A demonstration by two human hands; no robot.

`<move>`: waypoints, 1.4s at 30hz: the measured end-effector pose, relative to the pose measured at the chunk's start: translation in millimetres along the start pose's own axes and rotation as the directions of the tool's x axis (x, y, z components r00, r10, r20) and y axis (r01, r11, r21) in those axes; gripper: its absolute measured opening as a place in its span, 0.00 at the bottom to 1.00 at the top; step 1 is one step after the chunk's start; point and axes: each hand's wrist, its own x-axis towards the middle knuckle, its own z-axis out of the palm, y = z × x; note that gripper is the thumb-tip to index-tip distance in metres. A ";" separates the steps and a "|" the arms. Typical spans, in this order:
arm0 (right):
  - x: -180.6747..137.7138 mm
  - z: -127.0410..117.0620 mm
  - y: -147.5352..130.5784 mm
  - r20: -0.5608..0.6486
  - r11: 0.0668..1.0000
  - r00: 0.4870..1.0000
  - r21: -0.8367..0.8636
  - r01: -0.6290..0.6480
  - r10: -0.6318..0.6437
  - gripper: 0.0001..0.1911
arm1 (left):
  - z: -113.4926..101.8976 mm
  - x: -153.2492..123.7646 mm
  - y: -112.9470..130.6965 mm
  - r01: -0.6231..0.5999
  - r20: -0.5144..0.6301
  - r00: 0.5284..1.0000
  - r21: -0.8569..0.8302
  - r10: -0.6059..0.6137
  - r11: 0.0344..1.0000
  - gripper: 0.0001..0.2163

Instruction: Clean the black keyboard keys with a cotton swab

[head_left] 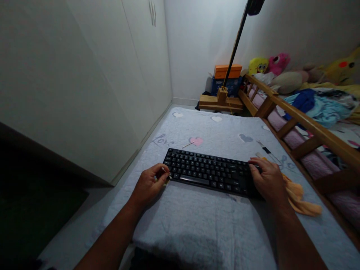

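A black keyboard (pixel 202 168) lies on the cloth-covered surface in front of me, its right end a little nearer to me. At its left front corner my left hand (pixel 153 183) pinches a thin white cotton swab (pixel 170 176), one tip close to the bottom-row keys. My right hand (pixel 266 178) grips the right end of the keyboard, thumb on top and fingers over the far edge, covering part of the number pad. Another cotton swab (pixel 188 144) rests on the cloth beyond the keyboard. Beside my right wrist lies a crumpled orange cloth (pixel 300 198).
A thin tool with a black section (pixel 266 150) lies beyond my right hand. The pale blue cover (pixel 197 217) has heart prints. A wooden bed rail (pixel 306 127) runs along the right, a white wardrobe (pixel 112 75) along the left. A pole on a wooden base (pixel 222 99) stands behind.
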 end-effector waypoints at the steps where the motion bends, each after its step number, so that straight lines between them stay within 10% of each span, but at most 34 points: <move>1: 2.5 -2.4 8.2 0.023 1.000 1.000 -0.003 -0.003 0.003 0.14 | 0.1 -0.1 -0.1 0.002 -0.002 1.000 0.006 -0.002 1.000 0.05; 13: -11.9 -32.8 74.5 -0.035 0.980 0.984 -0.092 -0.179 0.177 0.15 | 0.0 -0.5 -0.5 0.041 -0.024 0.999 -0.027 -0.041 0.999 0.06; 42: -13.9 -33.0 58.6 0.061 0.913 0.911 0.013 -0.408 0.407 0.26 | -12.1 0.7 -18.5 0.102 -0.228 0.970 0.085 -0.080 0.991 0.04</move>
